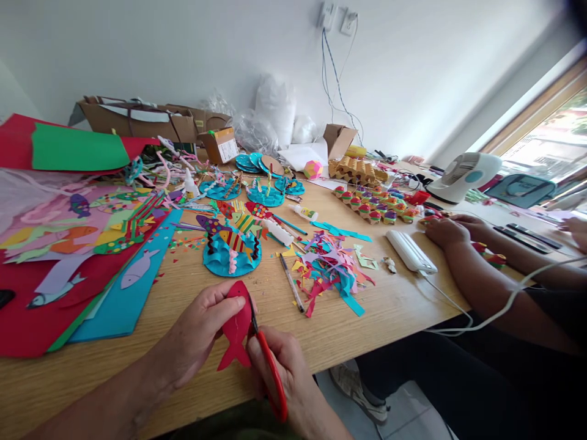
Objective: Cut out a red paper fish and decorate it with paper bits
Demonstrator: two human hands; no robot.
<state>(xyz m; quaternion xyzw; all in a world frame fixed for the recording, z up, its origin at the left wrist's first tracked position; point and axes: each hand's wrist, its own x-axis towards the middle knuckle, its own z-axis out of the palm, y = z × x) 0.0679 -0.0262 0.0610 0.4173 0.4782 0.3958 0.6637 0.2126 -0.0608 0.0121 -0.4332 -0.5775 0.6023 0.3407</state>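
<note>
My left hand (pixel 208 321) pinches a red paper fish (pixel 235 327) near its head, thumb on the front face, tail hanging down. Wrapped in my right hand (pixel 279 360) is a pair of scissors (pixel 270 366) with red handles. Their dark blades point up along the fish's right edge. Just beyond my hands stands a blue decorated base (pixel 245 266) carrying several spotted and striped paper fish (pixel 236 240). A pen (pixel 292 283) lies to the right, beside a heap of coloured paper scraps (pixel 330 260).
Coloured sheets (pixel 114 318) and cut paper fish cover the left side. Behind are cardboard boxes (pixel 137 122) and glue bottles (pixel 190 185). To the right lie painted egg cartons (pixel 373 206), a white power strip (pixel 411 252) with a cable, a fan (pixel 463 177) and another person's arms (pixel 458 256).
</note>
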